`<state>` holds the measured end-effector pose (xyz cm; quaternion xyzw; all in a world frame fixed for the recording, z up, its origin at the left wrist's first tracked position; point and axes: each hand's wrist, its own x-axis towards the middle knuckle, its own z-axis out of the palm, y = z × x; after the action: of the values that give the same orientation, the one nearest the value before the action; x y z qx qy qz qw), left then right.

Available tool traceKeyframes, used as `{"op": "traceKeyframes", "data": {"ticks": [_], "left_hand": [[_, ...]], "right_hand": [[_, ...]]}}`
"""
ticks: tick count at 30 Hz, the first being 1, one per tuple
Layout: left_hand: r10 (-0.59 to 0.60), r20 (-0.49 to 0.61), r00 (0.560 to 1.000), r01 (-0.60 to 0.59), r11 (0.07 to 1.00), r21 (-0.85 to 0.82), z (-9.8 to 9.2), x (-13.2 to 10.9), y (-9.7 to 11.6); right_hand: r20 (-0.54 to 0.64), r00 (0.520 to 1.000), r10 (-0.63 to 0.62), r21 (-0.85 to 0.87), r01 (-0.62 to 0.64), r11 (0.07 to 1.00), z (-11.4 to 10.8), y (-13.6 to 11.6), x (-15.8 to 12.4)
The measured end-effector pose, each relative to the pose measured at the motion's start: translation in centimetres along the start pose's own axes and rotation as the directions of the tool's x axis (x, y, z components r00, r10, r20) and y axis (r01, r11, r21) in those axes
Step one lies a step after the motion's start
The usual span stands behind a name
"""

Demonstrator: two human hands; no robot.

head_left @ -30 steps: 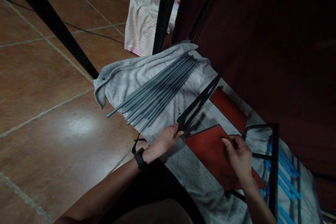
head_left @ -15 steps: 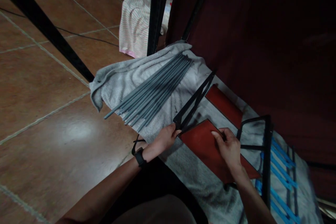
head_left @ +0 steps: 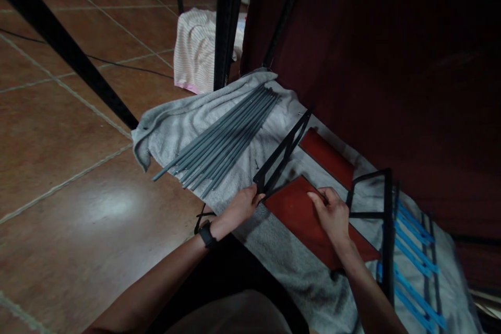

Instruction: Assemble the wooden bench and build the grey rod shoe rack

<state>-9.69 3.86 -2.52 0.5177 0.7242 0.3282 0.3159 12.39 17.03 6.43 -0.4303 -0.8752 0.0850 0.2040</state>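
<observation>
- Tiled floor (head_left: 78, 167), brown w/ pale grout, 7 to 11 o'clock.
- Dark maroon surface (head_left: 371, 52), 12 to 3 o'clock; too dim to tell material.
- Grey towel (head_left: 270, 250), spread from 9 o'clock thru ctr to 5, under rods + panels.
- Bundle of grey rods (head_left: 223, 141), approx. ctr, nr ends toward 8, far ends toward 2.
- Red panel (head_left: 297, 209), btwn 4 & 5 o'clock, at R hand.
- Black frame w/ crossbar (head_left: 387, 229), 4 o'clock.
- Narrow black frame (head_left: 289, 142), 3 o'clock, just beside ctr.
- 2nd red piece (head_left: 329, 155), 3 o'clock, farther out.
- Blue strips (head_left: 413, 258), 4 o'clock.
- R hand (head_left: 332, 214), gripping red panel: thumb on face, fingers curled at far edge.
- L hand (head_left: 246, 202), 6 o'clock, pinching nr corner of narrow black frame.
- Black watch (head_left: 206, 233), L wrist, 7 o'clock.
</observation>
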Motion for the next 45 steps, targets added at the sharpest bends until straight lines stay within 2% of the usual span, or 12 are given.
{"op": "traceKeyframes", "data": {"ticks": [5, 11, 17, 23, 27, 30, 34, 40, 45], "left_hand": [[0.032, 0.006, 0.999, -0.033, 0.996, 0.083, 0.0, -0.3, 0.7], [0.005, 0.018, 1.0, -0.007, 0.99, 0.138, 0.0, -0.4, 0.7], [0.092, 0.028, 0.995, -0.095, 0.981, 0.172, 0.0, -0.7, 1.0], [0.077, 0.058, 0.995, -0.087, 0.98, 0.182, -0.4, -0.4, 0.7], [0.135, 0.065, 0.989, -0.144, 0.977, 0.154, -0.6, -0.5, 0.8], [0.143, 0.055, 0.988, -0.151, 0.97, 0.189, -0.5, -0.7, 0.9], [0.174, 0.092, 0.98, -0.191, 0.954, 0.23, -0.2, -0.7, 1.0], [0.167, 0.089, 0.982, -0.178, 0.975, 0.133, -0.4, -0.4, 0.0], [0.322, 0.11, 0.94, -0.32, 0.947, -0.037, -1.7, -0.4, -0.9]], "right_hand": [[0.011, 1.0, 0.003, -0.025, -0.003, 1.0, 0.3, -0.3, 0.0], [0.04, 0.999, 0.002, -0.055, 0.001, 0.999, 0.8, -0.5, 0.0], [0.091, 0.996, 0.022, -0.041, -0.019, 0.999, 1.0, -0.9, -0.1], [0.101, 0.993, 0.064, -0.051, -0.059, 0.997, 1.2, -0.7, 0.5], [0.119, 0.99, 0.079, -0.073, -0.07, 0.995, 1.2, -0.7, 0.5], [0.116, 0.989, 0.088, -0.078, -0.079, 0.994, 1.4, -0.7, 0.6], [0.111, 0.99, 0.086, -0.094, -0.075, 0.993, 1.9, -0.9, 0.9], [0.116, 0.988, 0.105, -0.089, -0.095, 0.991, 1.9, -1.3, 0.7], [0.114, 0.99, 0.085, -0.086, -0.076, 0.993, 1.5, -1.8, 0.2]]}}
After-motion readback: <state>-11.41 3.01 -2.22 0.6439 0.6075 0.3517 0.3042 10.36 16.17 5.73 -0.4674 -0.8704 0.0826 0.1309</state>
